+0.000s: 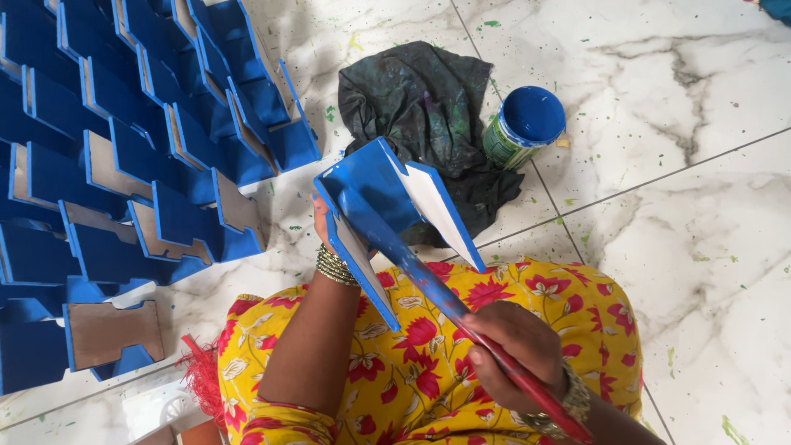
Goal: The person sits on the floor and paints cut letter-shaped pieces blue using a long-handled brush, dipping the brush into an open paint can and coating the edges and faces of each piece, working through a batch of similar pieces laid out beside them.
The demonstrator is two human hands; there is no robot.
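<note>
Right now your left hand (323,221) grips the blue folded stand (387,214) above your lap, right hand (515,350) fingers clamped on the brush (461,317), painting inside; next, probably reload from the paint can (525,125) on the floor (684,206).

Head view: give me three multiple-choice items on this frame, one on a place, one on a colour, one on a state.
1. Where does the paint can stand?
A. on the floor tiles beside the dark rag
B. on the person's lap
C. on the stacked blue pieces

2. What colour is the paint in the can?
A. red
B. blue
C. white

3. What is the right hand doing?
A. resting empty
B. gripping a brush
C. lifting the rag

Answers:
1 A, it sits against the dark rag on the tiles.
2 B, its top shows blue.
3 B, its fingers wrap the brush, while the left hand holds the blue piece.
</note>
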